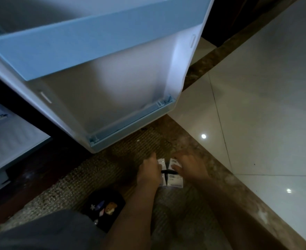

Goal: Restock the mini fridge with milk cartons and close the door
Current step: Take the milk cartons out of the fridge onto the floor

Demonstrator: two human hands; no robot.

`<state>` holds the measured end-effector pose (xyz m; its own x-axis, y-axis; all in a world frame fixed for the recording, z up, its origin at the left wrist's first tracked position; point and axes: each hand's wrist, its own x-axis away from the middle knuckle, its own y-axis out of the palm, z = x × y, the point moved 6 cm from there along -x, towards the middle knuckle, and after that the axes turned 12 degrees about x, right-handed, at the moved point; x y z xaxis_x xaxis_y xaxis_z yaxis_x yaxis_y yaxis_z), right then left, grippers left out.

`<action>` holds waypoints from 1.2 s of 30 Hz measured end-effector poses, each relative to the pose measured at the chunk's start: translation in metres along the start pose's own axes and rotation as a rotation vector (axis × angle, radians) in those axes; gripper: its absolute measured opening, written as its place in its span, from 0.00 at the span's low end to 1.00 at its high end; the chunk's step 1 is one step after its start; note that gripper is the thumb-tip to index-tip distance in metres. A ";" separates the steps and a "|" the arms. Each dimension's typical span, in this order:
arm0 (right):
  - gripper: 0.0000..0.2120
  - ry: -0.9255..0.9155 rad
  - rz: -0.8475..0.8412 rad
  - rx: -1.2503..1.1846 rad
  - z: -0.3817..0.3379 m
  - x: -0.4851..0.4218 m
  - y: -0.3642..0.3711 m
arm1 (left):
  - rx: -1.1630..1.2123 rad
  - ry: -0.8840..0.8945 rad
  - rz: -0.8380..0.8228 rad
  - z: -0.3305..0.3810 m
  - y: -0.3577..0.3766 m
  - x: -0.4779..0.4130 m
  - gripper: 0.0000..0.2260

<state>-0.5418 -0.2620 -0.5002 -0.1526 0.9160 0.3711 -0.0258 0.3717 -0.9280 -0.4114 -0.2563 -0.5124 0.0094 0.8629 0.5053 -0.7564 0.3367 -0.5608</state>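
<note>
The mini fridge door (pixel 112 73) fills the upper view. It is swung wide open toward the person, its inner face bare, so its upper bin (pixel 94 46) and low bottom rail (pixel 130 121) are both free to take stock. To the right lies pale tiled floor (pixel 266 105), bordered by a band of brown stone. Below the door a woven mat (pixel 87 174) carries the goods, probably set there to be within reach of a crouching person. Both forearms reach down to the milk cartons (pixel 174 180), a small tight cluster standing on the mat just in front of the door's lower corner, not yet in the fridge. The left hand (pixel 149 170) has its fingers curled round the cluster's left side. The right hand (pixel 189 166) clasps the right side with its thumb laid over a carton top, though the dim light blurs the detail. Holding from both flanks suggests lifting the cluster as one, or parting it. A dark strap (pixel 168 171) crosses between the hands; what it is I cannot tell. A dark shoe with charms (pixel 103 208) sits near the person's knee.
</note>
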 end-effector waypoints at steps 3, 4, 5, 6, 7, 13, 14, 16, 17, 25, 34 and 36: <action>0.10 -0.016 0.044 0.010 -0.003 0.004 -0.014 | -0.003 -0.014 -0.048 0.001 -0.004 0.006 0.09; 0.10 -0.026 0.052 0.005 -0.004 0.006 -0.019 | -0.010 -0.009 -0.068 0.002 -0.007 0.008 0.09; 0.10 -0.040 0.059 0.009 -0.005 0.008 -0.024 | -0.016 0.000 -0.090 0.003 -0.011 0.010 0.09; 0.10 -0.053 0.055 0.017 -0.006 0.010 -0.029 | -0.015 0.010 -0.113 0.005 -0.016 0.013 0.09; 0.10 -0.064 0.044 0.021 -0.007 0.012 -0.033 | -0.011 0.016 -0.137 0.006 -0.021 0.015 0.08; 0.10 -0.082 -0.030 0.021 -0.014 0.027 -0.066 | -0.061 0.069 -0.261 0.031 -0.059 0.038 0.12; 0.09 -0.087 -0.036 0.013 -0.018 0.030 -0.074 | -0.078 0.082 -0.272 0.038 -0.067 0.043 0.12; 0.06 -0.111 -0.032 0.014 -0.026 0.035 -0.092 | -0.127 0.120 -0.261 0.052 -0.086 0.054 0.13; 0.04 -0.131 -0.021 0.026 -0.031 0.038 -0.103 | -0.169 0.150 -0.238 0.058 -0.096 0.060 0.13; 0.16 -0.308 0.093 0.080 -0.088 0.060 -0.198 | -0.499 0.329 -0.061 0.102 -0.189 0.116 0.15; 0.18 -0.476 0.233 0.183 -0.195 0.110 -0.297 | -0.509 0.320 0.113 0.099 -0.320 0.219 0.17; 0.17 -0.533 0.240 0.161 -0.218 0.117 -0.312 | -0.494 0.279 0.137 0.086 -0.347 0.238 0.17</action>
<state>-0.3361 -0.2380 -0.1598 -0.6453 0.7541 0.1218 -0.0727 0.0981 -0.9925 -0.2024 -0.2000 -0.1410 0.1560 0.9550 0.2521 -0.3686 0.2931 -0.8822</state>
